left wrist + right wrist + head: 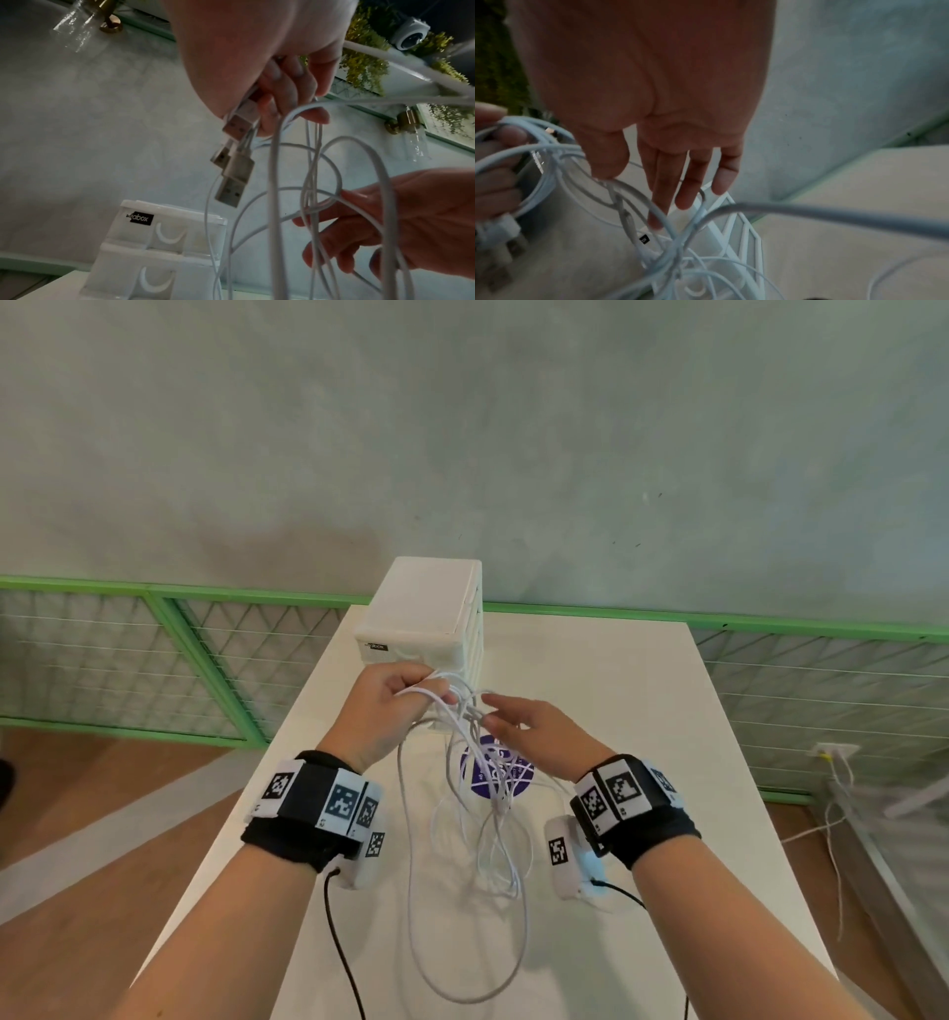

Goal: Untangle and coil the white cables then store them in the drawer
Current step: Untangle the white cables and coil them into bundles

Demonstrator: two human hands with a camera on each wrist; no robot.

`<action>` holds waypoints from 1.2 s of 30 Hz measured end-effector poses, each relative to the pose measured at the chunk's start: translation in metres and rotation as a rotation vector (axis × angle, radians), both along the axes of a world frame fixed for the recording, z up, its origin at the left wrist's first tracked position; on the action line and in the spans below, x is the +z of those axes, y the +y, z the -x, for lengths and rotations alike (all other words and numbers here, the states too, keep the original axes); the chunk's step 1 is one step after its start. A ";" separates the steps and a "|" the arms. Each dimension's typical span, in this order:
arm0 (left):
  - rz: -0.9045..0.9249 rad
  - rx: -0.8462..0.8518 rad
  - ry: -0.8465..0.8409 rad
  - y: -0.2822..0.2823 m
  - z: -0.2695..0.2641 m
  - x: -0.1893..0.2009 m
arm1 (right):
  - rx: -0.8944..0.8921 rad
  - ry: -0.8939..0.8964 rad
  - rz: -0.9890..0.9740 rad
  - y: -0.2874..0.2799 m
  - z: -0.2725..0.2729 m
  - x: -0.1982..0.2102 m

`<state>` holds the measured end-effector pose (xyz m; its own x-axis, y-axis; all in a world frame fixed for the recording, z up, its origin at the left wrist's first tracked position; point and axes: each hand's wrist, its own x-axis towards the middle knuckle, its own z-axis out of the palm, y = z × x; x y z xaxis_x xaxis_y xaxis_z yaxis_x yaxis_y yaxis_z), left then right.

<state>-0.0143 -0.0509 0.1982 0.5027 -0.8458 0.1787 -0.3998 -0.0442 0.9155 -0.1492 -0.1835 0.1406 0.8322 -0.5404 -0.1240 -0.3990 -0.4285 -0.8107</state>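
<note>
White counter (642, 711), drawer unit (426, 613) at far edge; white cables (493, 814) were gripped by left hand (382, 711); right hand (534, 731) fingers spread among strands.

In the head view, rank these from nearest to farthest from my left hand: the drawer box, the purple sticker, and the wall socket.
From the left hand:
1. Drawer box, just beyond its fingers.
2. Purple sticker, on the table to its right.
3. Wall socket, far right, beyond the table.
</note>
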 end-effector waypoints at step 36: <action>-0.204 0.030 0.098 -0.027 0.012 -0.038 | -0.297 -0.488 -0.169 0.012 0.000 0.033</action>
<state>-0.0259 -0.0776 0.1606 0.5348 -0.8437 -0.0456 -0.3048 -0.2430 0.9209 -0.1496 -0.1719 0.1732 0.6310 -0.7648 0.1303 -0.0462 -0.2046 -0.9778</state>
